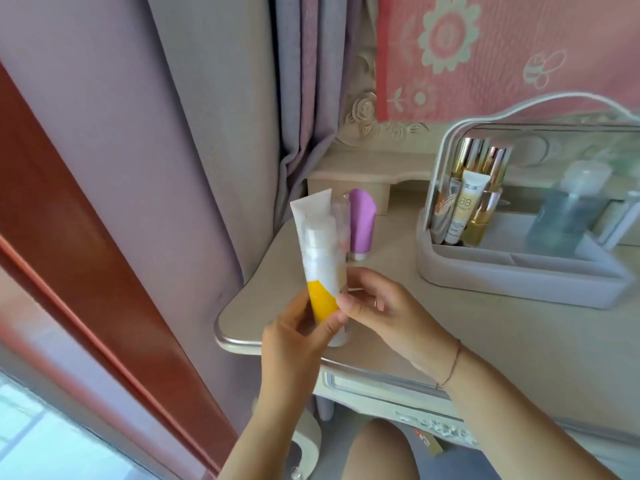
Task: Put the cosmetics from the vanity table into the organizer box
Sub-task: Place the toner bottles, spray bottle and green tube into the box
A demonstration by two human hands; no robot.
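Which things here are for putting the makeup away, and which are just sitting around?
For the job:
white and yellow tube, in the left hand and right hand
purple bottle
organizer box

Just there:
curtain
pink flowered cloth

The organizer box [519,271] stands on the desk [485,341] to the right, a bottle [361,223] left of it, the curtain [207,133] further left.
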